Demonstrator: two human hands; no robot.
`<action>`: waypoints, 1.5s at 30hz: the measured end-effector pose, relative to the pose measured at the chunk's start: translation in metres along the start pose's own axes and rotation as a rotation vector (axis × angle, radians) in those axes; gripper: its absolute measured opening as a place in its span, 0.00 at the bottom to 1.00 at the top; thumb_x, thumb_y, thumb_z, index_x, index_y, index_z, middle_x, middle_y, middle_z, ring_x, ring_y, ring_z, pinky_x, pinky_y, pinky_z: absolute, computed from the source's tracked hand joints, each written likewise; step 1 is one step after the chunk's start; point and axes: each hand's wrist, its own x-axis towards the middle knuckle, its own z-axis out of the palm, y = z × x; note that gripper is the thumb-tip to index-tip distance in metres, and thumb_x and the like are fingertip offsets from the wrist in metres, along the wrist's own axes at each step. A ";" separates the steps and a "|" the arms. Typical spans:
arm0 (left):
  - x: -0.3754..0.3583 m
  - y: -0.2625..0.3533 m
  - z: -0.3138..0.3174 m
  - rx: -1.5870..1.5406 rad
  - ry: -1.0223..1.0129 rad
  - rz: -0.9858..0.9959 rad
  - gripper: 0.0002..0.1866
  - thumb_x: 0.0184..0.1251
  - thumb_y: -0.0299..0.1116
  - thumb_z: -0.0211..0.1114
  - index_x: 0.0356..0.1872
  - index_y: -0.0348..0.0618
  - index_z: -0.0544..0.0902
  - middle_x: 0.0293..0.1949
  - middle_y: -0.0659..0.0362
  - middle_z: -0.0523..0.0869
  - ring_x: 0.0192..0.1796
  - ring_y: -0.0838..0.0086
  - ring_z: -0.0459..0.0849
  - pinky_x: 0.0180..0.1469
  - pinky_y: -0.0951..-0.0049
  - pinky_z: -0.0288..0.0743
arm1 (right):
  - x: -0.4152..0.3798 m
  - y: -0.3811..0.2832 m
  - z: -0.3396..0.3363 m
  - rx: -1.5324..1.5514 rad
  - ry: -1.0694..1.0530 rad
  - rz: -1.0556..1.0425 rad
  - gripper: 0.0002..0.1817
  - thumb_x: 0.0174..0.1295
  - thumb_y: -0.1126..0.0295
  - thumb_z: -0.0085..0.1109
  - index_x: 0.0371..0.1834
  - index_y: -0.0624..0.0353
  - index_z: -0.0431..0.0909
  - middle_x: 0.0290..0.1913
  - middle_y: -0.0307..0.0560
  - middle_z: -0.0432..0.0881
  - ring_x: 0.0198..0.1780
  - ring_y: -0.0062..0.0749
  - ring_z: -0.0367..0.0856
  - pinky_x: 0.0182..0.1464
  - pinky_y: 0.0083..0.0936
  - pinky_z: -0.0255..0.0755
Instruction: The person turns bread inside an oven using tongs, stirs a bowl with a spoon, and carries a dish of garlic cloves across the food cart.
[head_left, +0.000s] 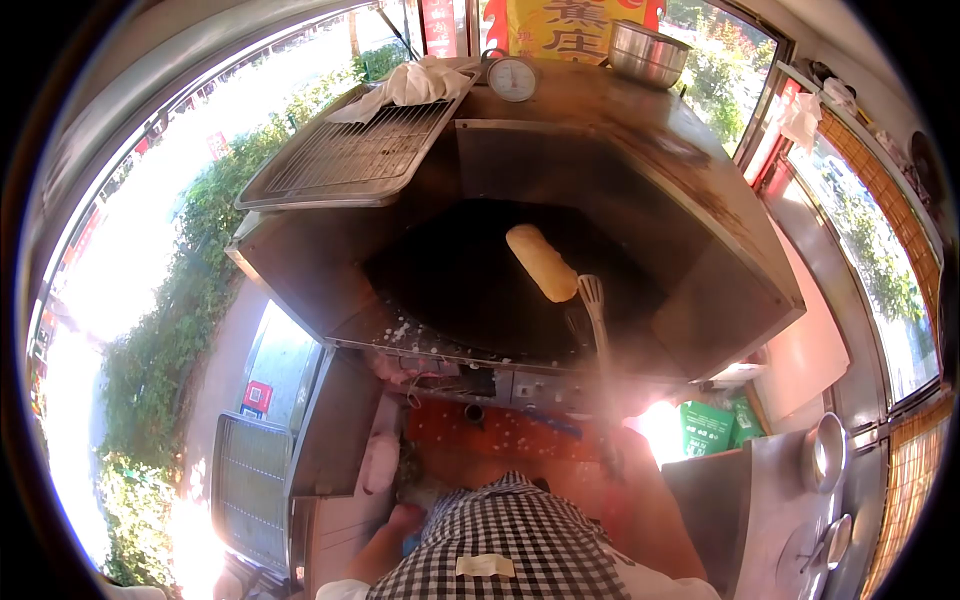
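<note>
A pale golden, oblong piece of dough [542, 262] lies in the dark round pan [440, 270] of the metal cooking station. Touching or just beside its lower right end is the head of a long slotted turner [592, 300]. The turner's handle runs down toward me through haze and glare. My right hand [612, 462] is closed around its lower end, though steam blurs the fingers. Close to the left side of my checkered apron [500, 535] is my left hand [405, 518]; its fingers do not show clearly.
Sloping metal walls [715, 270] surround the pan. A wire rack on a tray [350, 150] with a white cloth [415, 82] rests on the upper left edge. A dial gauge [512, 79] and a steel bowl [648, 53] stand behind. Green boxes [706, 428] sit at right.
</note>
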 end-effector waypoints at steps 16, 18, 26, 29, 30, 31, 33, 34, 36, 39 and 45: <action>0.007 -0.013 0.011 -0.097 -0.024 0.007 0.08 0.53 0.34 0.60 0.26 0.43 0.84 0.28 0.52 0.86 0.32 0.62 0.86 0.32 0.62 0.79 | 0.059 -0.017 0.018 0.089 -0.210 -0.184 0.15 0.68 0.57 0.52 0.38 0.60 0.75 0.22 0.44 0.76 0.16 0.26 0.71 0.16 0.24 0.62; 0.011 -0.028 0.024 -0.150 -0.032 -0.074 0.09 0.55 0.34 0.58 0.26 0.43 0.84 0.29 0.52 0.86 0.32 0.62 0.86 0.32 0.63 0.79 | 0.052 -0.012 0.024 0.017 -0.205 -0.190 0.15 0.68 0.58 0.53 0.39 0.61 0.75 0.22 0.44 0.77 0.16 0.26 0.71 0.16 0.23 0.62; -0.016 -0.038 0.029 0.026 0.089 0.037 0.19 0.57 0.48 0.58 0.35 0.41 0.84 0.36 0.43 0.85 0.41 0.52 0.84 0.45 0.55 0.76 | 0.012 -0.015 0.060 -0.127 -0.259 0.062 0.15 0.68 0.59 0.53 0.41 0.62 0.76 0.22 0.42 0.77 0.18 0.24 0.72 0.18 0.20 0.64; -0.006 -0.047 0.033 0.123 0.074 0.069 0.15 0.57 0.42 0.57 0.33 0.42 0.85 0.34 0.45 0.85 0.39 0.54 0.85 0.42 0.55 0.77 | 0.011 -0.011 0.057 -0.104 -0.315 0.077 0.15 0.68 0.59 0.53 0.42 0.62 0.76 0.23 0.42 0.77 0.18 0.24 0.72 0.19 0.20 0.64; -0.013 -0.031 0.022 0.173 0.084 0.083 0.12 0.56 0.38 0.56 0.30 0.44 0.85 0.32 0.48 0.86 0.37 0.57 0.86 0.39 0.57 0.78 | 0.011 -0.008 0.053 -0.102 -0.336 0.058 0.15 0.68 0.59 0.52 0.42 0.62 0.76 0.23 0.42 0.77 0.18 0.24 0.72 0.19 0.20 0.64; -0.005 -0.039 0.027 0.190 0.057 0.086 0.11 0.56 0.36 0.56 0.29 0.46 0.85 0.31 0.50 0.86 0.36 0.58 0.86 0.38 0.57 0.79 | 0.011 -0.007 0.051 -0.101 -0.358 0.039 0.15 0.68 0.60 0.52 0.42 0.63 0.76 0.23 0.42 0.77 0.18 0.24 0.73 0.19 0.20 0.64; 0.027 -0.070 0.045 0.190 -0.037 0.086 0.10 0.56 0.34 0.56 0.28 0.47 0.86 0.30 0.51 0.86 0.35 0.60 0.87 0.37 0.57 0.80 | -0.010 -0.017 0.057 -0.092 -0.170 0.013 0.16 0.68 0.59 0.52 0.42 0.63 0.76 0.23 0.42 0.77 0.18 0.24 0.72 0.18 0.20 0.64; 0.034 -0.078 0.050 0.172 -0.063 0.086 0.10 0.56 0.35 0.56 0.29 0.47 0.86 0.30 0.51 0.86 0.35 0.59 0.87 0.38 0.57 0.80 | -0.019 -0.023 0.061 -0.086 -0.075 -0.001 0.16 0.68 0.59 0.52 0.42 0.63 0.76 0.23 0.42 0.77 0.18 0.25 0.72 0.18 0.20 0.64; 0.042 -0.084 0.053 0.135 -0.078 0.091 0.10 0.56 0.35 0.56 0.29 0.46 0.86 0.30 0.51 0.86 0.35 0.59 0.86 0.38 0.57 0.80 | -0.002 -0.012 0.041 -0.125 -0.103 0.037 0.16 0.68 0.58 0.52 0.42 0.63 0.76 0.23 0.43 0.77 0.18 0.25 0.72 0.18 0.21 0.64; 0.037 -0.063 0.036 0.458 -0.083 0.241 0.11 0.55 0.35 0.56 0.30 0.46 0.86 0.32 0.50 0.86 0.37 0.59 0.86 0.37 0.58 0.79 | 0.015 -0.007 0.019 -0.146 -0.176 -0.027 0.17 0.68 0.57 0.52 0.42 0.62 0.75 0.23 0.42 0.77 0.17 0.25 0.72 0.18 0.21 0.63; 0.024 -0.042 0.033 0.374 -0.079 0.207 0.11 0.56 0.35 0.55 0.31 0.46 0.86 0.35 0.50 0.86 0.38 0.58 0.86 0.37 0.58 0.80 | 0.039 -0.017 0.033 -0.202 -0.186 -0.223 0.16 0.67 0.56 0.52 0.39 0.60 0.75 0.23 0.43 0.76 0.16 0.26 0.71 0.18 0.22 0.63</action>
